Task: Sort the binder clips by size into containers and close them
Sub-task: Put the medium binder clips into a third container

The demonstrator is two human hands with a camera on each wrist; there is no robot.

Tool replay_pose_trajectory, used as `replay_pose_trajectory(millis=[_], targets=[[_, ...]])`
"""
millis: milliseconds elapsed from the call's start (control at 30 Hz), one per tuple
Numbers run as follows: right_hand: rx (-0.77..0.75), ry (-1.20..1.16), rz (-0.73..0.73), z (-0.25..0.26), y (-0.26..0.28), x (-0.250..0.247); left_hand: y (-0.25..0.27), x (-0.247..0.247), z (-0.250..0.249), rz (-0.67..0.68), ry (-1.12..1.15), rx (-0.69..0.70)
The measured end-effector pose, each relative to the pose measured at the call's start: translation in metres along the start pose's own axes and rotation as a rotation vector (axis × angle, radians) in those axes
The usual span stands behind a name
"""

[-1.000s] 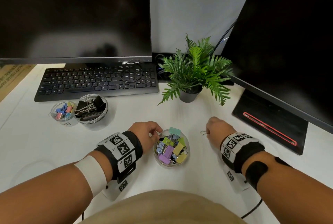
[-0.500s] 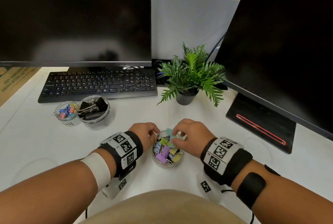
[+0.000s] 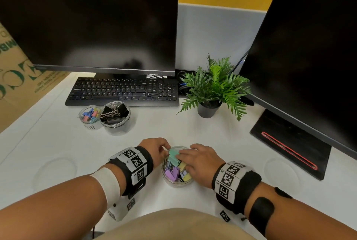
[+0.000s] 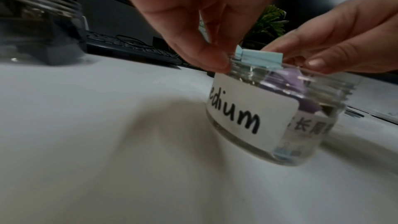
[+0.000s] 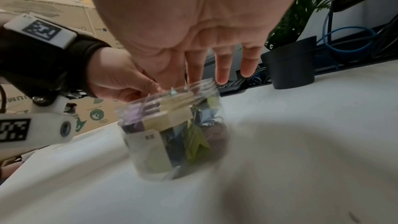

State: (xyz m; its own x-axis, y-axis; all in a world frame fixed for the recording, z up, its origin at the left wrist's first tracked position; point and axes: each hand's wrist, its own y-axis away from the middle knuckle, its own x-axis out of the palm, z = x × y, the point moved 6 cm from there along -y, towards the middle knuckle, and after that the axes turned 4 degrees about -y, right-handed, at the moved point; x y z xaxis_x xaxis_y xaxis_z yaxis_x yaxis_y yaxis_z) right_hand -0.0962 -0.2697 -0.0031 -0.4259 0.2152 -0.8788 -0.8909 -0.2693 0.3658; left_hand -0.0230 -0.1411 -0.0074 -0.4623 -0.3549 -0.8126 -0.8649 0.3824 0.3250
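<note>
While the left hand pinches the rim of the medium jar at lower centre of the head view, the right hand lies over its mouth, fingers straight, touching a teal clip that sticks up above the rim. The jar stands on the worktop, packed with pastel clips. Two more jars, small clips and black clips, sit left of centre before the keyboard.
</note>
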Motion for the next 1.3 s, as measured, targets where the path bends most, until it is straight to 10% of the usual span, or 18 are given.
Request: replay_pose_trajectory(millis=[800, 1300], targets=[[-0.104, -0.110, -0.166, 0.015, 0.005, 0.014, 0.025, -0.004, 0.051, -0.033, 0.123, -0.131], [-0.032, -0.094, -0.147, 0.056, -0.054, 0.003, 0.056, -0.084, 0.206, 0.209, -0.495, -0.463]])
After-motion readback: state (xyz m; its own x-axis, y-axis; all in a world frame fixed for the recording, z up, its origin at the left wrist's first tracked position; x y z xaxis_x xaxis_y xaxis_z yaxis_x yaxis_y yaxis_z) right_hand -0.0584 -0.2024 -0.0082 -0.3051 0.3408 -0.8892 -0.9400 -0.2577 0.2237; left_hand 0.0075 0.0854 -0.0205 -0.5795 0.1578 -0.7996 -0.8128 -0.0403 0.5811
